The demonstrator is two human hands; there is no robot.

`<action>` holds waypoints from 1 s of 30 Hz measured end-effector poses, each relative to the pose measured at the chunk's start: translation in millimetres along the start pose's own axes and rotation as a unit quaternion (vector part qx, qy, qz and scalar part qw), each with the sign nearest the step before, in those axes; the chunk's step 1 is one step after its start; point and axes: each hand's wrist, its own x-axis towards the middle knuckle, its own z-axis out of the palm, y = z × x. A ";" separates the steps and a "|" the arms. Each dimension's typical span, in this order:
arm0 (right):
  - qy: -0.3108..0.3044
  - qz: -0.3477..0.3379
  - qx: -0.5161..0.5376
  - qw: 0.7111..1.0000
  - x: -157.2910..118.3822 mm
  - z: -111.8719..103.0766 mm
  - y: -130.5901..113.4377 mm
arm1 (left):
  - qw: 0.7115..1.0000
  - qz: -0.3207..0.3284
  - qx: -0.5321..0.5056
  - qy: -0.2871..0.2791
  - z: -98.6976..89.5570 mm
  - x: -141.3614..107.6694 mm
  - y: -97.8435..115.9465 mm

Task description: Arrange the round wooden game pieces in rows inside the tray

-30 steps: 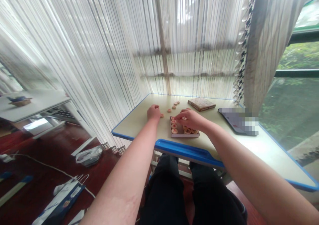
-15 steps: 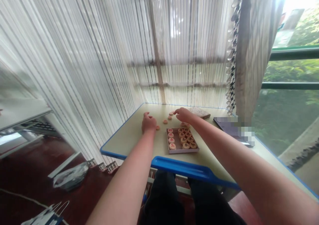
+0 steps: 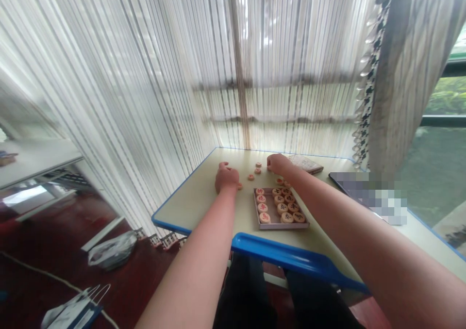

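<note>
My left hand (image 3: 226,177) rests on the left part of the table with its fingers curled in. What they hold, if anything, is hidden. A xiangqi piece (image 3: 239,186) lies right beside it. My right hand (image 3: 279,164) is farther to the right, fingers bent down and pressed together; I cannot make out whether a piece is between them. Several loose round pieces (image 3: 251,177) lie between the hands. Closer to me sits an open shallow box (image 3: 284,226), with red-marked pieces (image 3: 262,207) down its left side and black-marked pieces (image 3: 283,207) on its right.
More pieces (image 3: 279,180) lie just behind the box, partly under my right forearm. A flat patterned box or lid (image 3: 305,163) is at the back right. A dark flat device (image 3: 351,193), partly blurred out, lies on the right. The blue tray edge (image 3: 284,254) runs along the front.
The view has turned slightly right, so the table appears shifted. My right hand's outstretched finger has curled down, and the hand is slightly farther from the loose pieces. My left hand stays nearly in place.
</note>
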 end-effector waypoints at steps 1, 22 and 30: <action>0.004 -0.005 0.005 1.000 -8.4 -3.4 -1.1 | 1.000 0.000 0.000 -0.001 0.3 0.2 -0.3; -0.057 -0.149 0.136 0.978 -114.4 -54.9 -39.3 | 1.000 0.025 0.012 0.004 7.3 4.6 -7.4; -0.065 -0.150 0.105 0.981 -112.3 -41.7 -40.8 | 0.999 0.034 0.006 0.000 6.6 4.0 -7.7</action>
